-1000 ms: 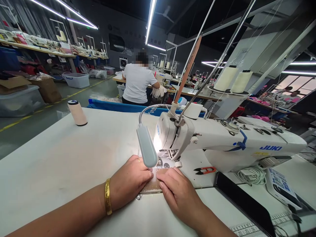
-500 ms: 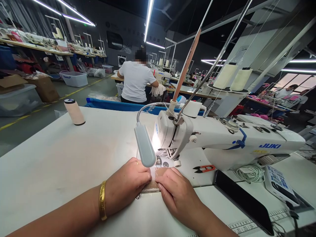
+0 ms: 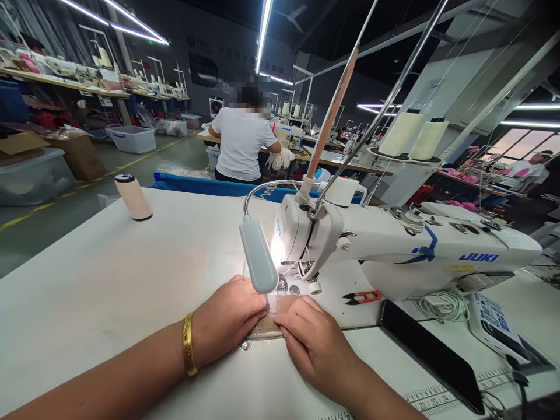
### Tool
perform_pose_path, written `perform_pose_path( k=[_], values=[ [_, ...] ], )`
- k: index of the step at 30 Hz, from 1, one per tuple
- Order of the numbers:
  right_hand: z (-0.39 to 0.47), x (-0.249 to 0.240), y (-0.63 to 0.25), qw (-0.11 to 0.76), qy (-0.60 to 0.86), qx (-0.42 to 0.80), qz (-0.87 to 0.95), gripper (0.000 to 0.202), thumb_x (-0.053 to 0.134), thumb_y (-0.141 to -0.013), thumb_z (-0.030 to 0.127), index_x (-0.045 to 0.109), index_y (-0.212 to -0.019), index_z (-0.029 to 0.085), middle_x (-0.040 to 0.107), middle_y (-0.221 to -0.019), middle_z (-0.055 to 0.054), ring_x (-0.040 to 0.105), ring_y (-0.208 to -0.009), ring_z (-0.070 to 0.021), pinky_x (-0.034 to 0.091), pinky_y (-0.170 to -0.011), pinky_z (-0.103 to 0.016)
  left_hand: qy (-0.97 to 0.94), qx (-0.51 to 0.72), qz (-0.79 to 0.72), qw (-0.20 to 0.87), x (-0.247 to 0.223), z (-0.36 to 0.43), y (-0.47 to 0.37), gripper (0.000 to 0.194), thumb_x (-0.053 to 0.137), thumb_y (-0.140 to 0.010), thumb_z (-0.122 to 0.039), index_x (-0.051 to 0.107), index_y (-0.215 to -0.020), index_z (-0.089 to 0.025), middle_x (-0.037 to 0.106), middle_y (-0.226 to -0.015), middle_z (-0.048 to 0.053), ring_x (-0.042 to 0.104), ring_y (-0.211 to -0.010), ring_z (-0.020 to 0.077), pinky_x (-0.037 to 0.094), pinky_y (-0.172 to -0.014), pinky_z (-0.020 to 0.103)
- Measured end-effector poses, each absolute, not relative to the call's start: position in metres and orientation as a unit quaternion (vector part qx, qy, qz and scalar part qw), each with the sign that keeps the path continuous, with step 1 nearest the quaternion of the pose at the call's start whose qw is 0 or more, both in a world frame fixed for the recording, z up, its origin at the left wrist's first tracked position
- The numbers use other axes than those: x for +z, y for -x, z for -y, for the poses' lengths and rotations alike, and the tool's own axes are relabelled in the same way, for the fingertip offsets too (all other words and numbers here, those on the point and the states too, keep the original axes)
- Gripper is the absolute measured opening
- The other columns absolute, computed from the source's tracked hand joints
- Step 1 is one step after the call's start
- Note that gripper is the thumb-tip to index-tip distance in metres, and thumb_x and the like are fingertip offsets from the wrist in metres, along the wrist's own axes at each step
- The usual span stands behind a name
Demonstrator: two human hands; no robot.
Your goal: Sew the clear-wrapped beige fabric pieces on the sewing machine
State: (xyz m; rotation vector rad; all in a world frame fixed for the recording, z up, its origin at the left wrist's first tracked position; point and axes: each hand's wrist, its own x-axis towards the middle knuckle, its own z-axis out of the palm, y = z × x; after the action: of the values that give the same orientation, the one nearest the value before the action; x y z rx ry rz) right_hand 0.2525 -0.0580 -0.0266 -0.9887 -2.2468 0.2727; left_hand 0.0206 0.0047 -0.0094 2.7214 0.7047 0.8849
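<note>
Brown fabric piece (image 3: pixel 269 328): small, flat, pale along the near edge. Lies just before the presser area of the white sewing machine (image 3: pixel 376 248), partly beneath left hand (image 3: pixel 230 312) and right hand (image 3: pixel 317 341), both with fingers bunched; cannot tell whether pinching it. Reads "JUKI" in blue along the machine arm (image 3: pixel 441 245), smaller on the machine head (image 3: pixel 291 224).

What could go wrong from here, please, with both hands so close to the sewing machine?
The bare left hand and bare right hand touch a flat brown piece near the working end of the white sewing machine, so fingers might stray under it. The long grey lamp overlaps the left hand in this view and could hide its fingertips. The orange-handled, dark-bladed snips point towards the hands and might nick one.
</note>
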Motion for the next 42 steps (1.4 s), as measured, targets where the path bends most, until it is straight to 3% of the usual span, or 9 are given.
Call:
perform_pose_path(
  k=[11,20,26,31,37,42],
  values=[
    [0.058,-0.025,-0.252,0.308,0.384,0.071,0.868,0.03,0.046,-0.099,0.004,0.069,-0.109,0.021,0.057,-0.083,-0.003,0.046,-0.078,-0.0212,0.039,-0.068,-0.031,-0.926,0.308,-0.216,0.045,-0.006,0.004,-0.024,0.033,0.041,-0.094,0.001,0.051,-0.07,-0.019,0.063,-0.077,0.0,0.051,-0.064,0.0117,0.038,-0.06,0.025],
    [0.059,-0.025,-0.252,0.324,0.372,0.08,0.866,0.025,0.048,-0.102,0.006,0.066,-0.111,0.02,0.059,-0.085,-0.003,0.048,-0.08,-0.0211,0.042,-0.07,-0.032,-0.933,0.299,-0.198,0.041,-0.005,0.004,-0.024,0.032,0.044,-0.094,-0.001,0.057,-0.071,-0.018,0.069,-0.08,0.002,0.056,-0.07,0.0155,0.041,-0.063,0.027],
    [0.058,-0.024,-0.25,0.307,0.366,0.061,0.877,0.033,0.048,-0.098,0.003,0.068,-0.118,0.021,0.06,-0.087,-0.004,0.05,-0.082,-0.0226,0.045,-0.074,-0.034,-0.941,0.266,-0.202,0.053,-0.005,0.008,-0.018,0.028,0.052,-0.095,-0.002,0.063,-0.076,-0.018,0.073,-0.085,0.002,0.064,-0.074,0.0156,0.04,-0.06,0.026],
    [0.056,-0.029,-0.251,0.316,0.358,0.044,0.877,0.031,0.048,-0.098,0.003,0.068,-0.115,0.019,0.059,-0.085,-0.004,0.05,-0.08,-0.0218,0.044,-0.071,-0.033,-0.944,0.253,-0.209,0.036,-0.007,0.008,-0.017,0.025,0.058,-0.095,-0.003,0.065,-0.077,-0.02,0.072,-0.083,0.001,0.064,-0.075,0.0166,0.043,-0.068,0.029],
    [0.054,-0.029,-0.25,0.299,0.381,0.045,0.874,0.023,0.048,-0.103,0.007,0.067,-0.107,0.019,0.061,-0.086,-0.005,0.052,-0.079,-0.0225,0.046,-0.067,-0.032,-0.941,0.25,-0.226,0.017,-0.009,0.003,-0.02,0.03,0.056,-0.097,-0.006,0.059,-0.07,-0.019,0.068,-0.079,0.001,0.054,-0.065,0.0147,0.039,-0.064,0.03],
    [0.05,-0.03,-0.25,0.279,0.416,0.075,0.862,0.025,0.047,-0.104,0.01,0.068,-0.111,0.021,0.064,-0.089,-0.006,0.056,-0.082,-0.0243,0.05,-0.071,-0.036,-0.937,0.259,-0.232,0.02,-0.007,-0.002,-0.021,0.025,0.057,-0.096,-0.005,0.065,-0.076,-0.019,0.07,-0.084,0.001,0.061,-0.074,0.0166,0.043,-0.071,0.03]
  ],
)
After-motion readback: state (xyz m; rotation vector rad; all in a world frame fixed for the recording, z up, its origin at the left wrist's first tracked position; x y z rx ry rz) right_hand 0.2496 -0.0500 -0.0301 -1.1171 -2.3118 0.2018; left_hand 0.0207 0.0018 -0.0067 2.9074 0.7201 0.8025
